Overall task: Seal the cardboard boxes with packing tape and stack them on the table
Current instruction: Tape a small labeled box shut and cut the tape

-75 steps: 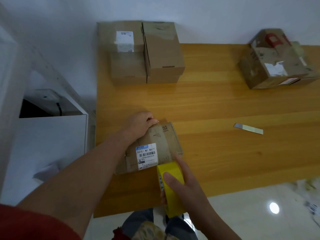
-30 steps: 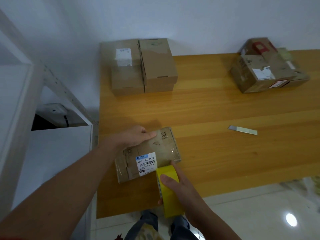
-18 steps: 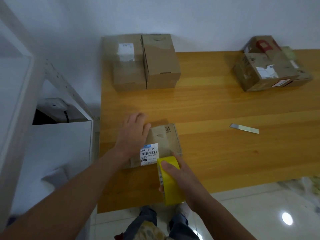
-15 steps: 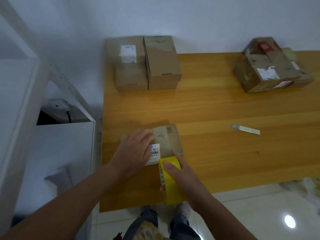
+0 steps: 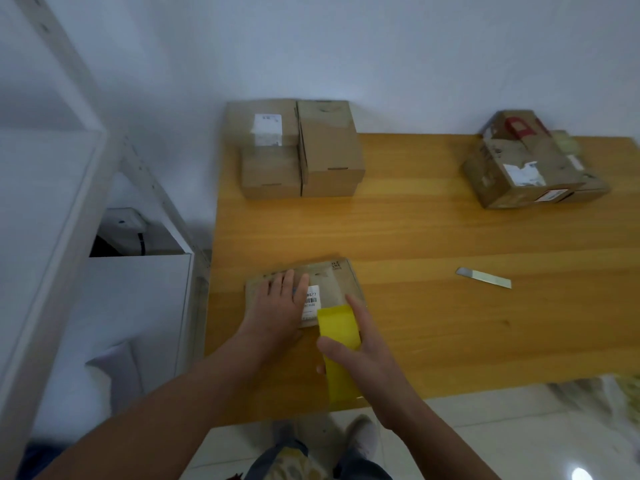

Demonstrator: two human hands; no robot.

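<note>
Left hand (image 5: 277,306) lies flat with straight fingers, pressing down on the flat box (image 5: 343,278). Right hand (image 5: 363,355) grips the yellow tape roll (image 5: 337,341), thumb across it, forefinger stretched out onto the box's near right corner. The flat box rests on the table (image 5: 433,237); the roll touches its near side.

Likely risks:
- table edges run just left of the box and not far behind the roll, so a hard pull toward the person could drag the box off if the palm slips
- tape may go on skewed or wrinkled across the white label (image 5: 310,299)
- cannot tell whether the tape end is stuck down

Room:
- bare wood beyond the box and to its right
- metal blade (image 5: 483,277) well to its right
- plain boxes (image 5: 301,150) far beyond it at the wall, a likely stacking spot
- worn boxes (image 5: 530,168) far beyond and right
- white shelf unit (image 5: 52,202) left of the box, past the table edge, tight for the left elbow
</note>
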